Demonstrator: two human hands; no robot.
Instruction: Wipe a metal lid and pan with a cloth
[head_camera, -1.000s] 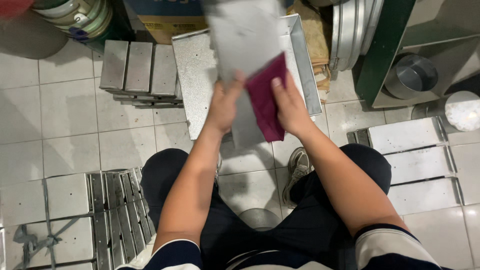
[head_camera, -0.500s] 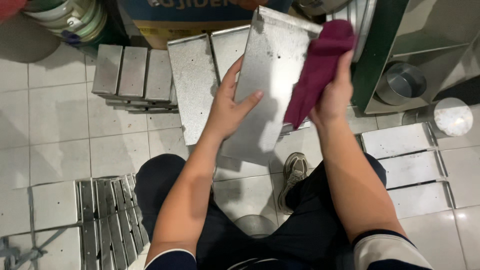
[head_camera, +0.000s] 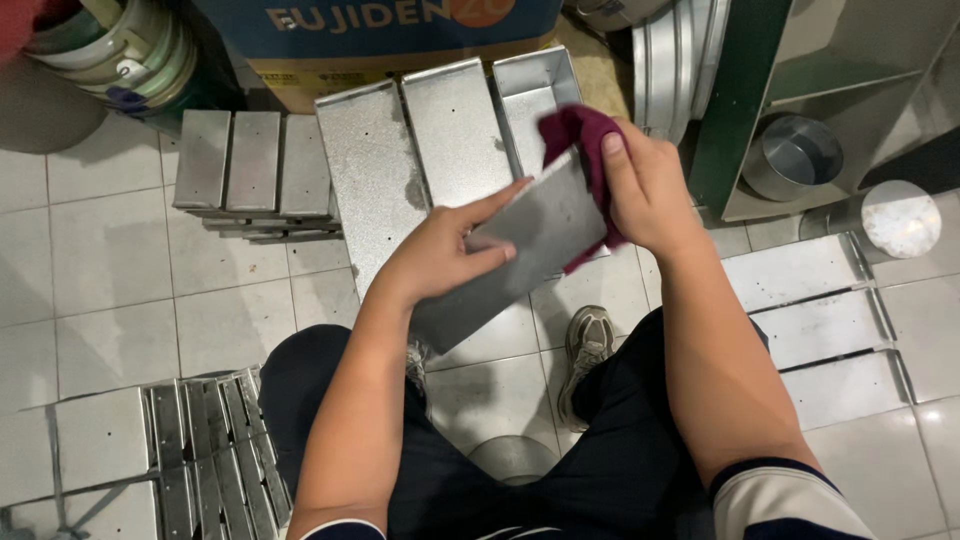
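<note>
Left hand (head_camera: 450, 250) grips a tilted rectangular metal baking pan (head_camera: 520, 250) above the tiled floor (head_camera: 120, 250), steadying it; at 2 o'clock, right hand (head_camera: 645, 185) clutches a maroon cloth (head_camera: 575, 135) against its edge

I am seeing rectangular grey metal loaf pans (head_camera: 440, 150) lying upside down on the white tiled floor (head_camera: 110, 260), a blue and yellow cardboard box (head_camera: 380, 30) standing behind them, and a round shiny metal tin (head_camera: 790, 155) sitting inside a green shelf frame (head_camera: 735, 110).
</note>
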